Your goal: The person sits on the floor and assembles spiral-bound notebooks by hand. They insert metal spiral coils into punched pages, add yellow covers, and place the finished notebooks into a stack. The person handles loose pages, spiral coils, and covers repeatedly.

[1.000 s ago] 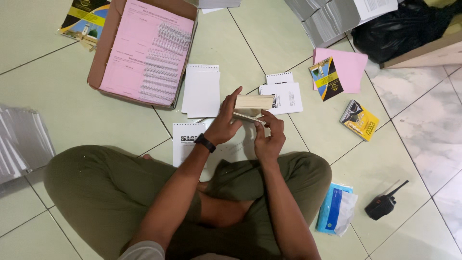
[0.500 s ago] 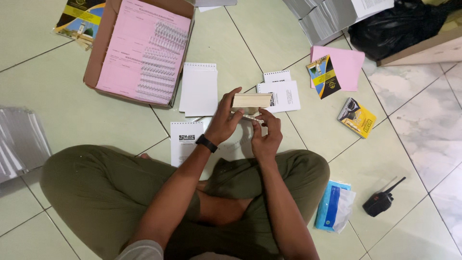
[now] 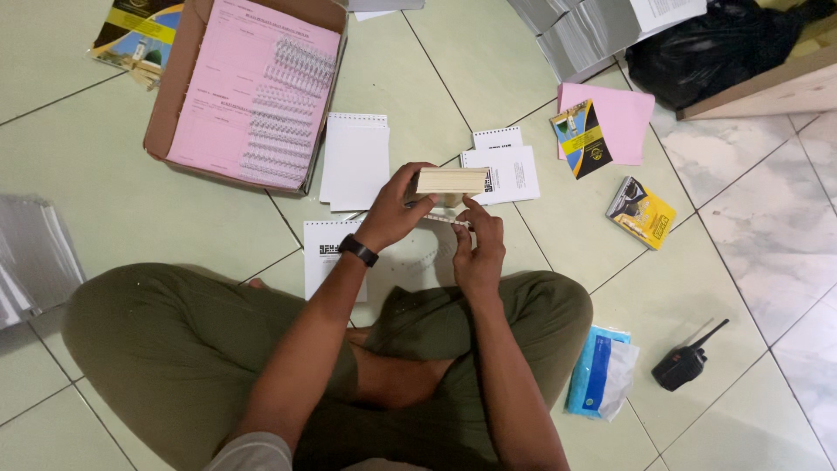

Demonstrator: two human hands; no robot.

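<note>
I sit cross-legged on a tiled floor. My left hand (image 3: 397, 209), with a black watch on the wrist, grips a thick cream-coloured stack of small pages (image 3: 451, 180) held edge-on above the floor. My right hand (image 3: 478, 247) pinches a white spiral binding coil (image 3: 449, 221) just beneath the stack. A clear plastic cover sheet (image 3: 410, 262) lies on the floor under both hands, over a white printed booklet (image 3: 330, 253).
A cardboard box (image 3: 187, 78) holding pink sheets and spiral coils lies far left. White spiral-bound pads (image 3: 355, 161), small booklets (image 3: 506, 170), a pink sheet (image 3: 619, 109), yellow-black covers (image 3: 641, 212), a blue packet (image 3: 600, 371) and a black walkie-talkie (image 3: 684, 365) lie around.
Both hands stay on the stack and coil with only slight finger movement; the view has shifted a little.
</note>
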